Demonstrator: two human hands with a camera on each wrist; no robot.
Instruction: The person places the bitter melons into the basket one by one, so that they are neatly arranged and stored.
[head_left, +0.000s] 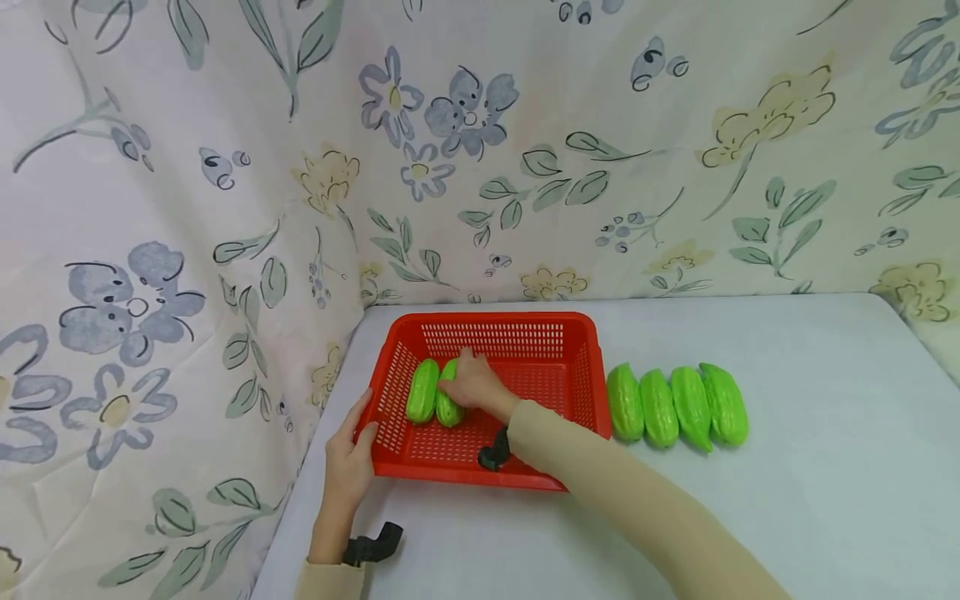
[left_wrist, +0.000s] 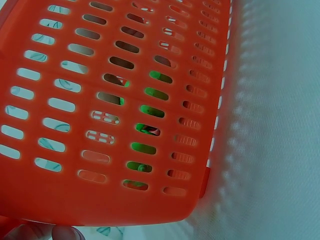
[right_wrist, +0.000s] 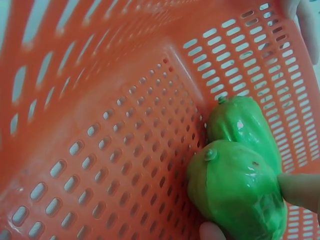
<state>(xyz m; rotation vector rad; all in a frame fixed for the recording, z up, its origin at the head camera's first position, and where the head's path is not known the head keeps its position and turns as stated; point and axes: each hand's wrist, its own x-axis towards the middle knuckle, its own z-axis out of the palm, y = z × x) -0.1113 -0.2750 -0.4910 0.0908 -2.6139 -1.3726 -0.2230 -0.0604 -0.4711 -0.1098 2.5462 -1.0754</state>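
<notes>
- Head view: a red basket [head_left: 495, 318] stands at the back left corner of the white desk [head_left: 832, 400], close to the back and left edges.
- Two green fruits lie inside along the basket's left wall, lengthwise from back to front: a left inner fruit [head_left: 423, 392] and a right inner fruit [head_left: 447, 410] just beside it.
- The right hand [head_left: 480, 387] reaches over the basket's front rim and grasps the right inner fruit.
- The left hand [head_left: 351, 458] grips the basket at its left rim, near the front left corner.
- A row of four green fruits [head_left: 659, 408] lies on the desk beside the basket's right wall, well apart from the desk's right edge.
- A black wrist device [head_left: 375, 543] is worn on the left wrist; beige sleeves [head_left: 615, 483] cover the forearms. A floral curtain [head_left: 622, 108] hangs behind the desk's back edge.
- Left wrist view: a slotted basket wall fills most of the frame; green shows through several slots. Fingertips of the left hand appear at the lower left, partly cut off.
- Right wrist view: thumb and finger of the right hand contact opposite sides of the nearer fruit. The other fruit lies behind it, by the slotted wall.
</notes>
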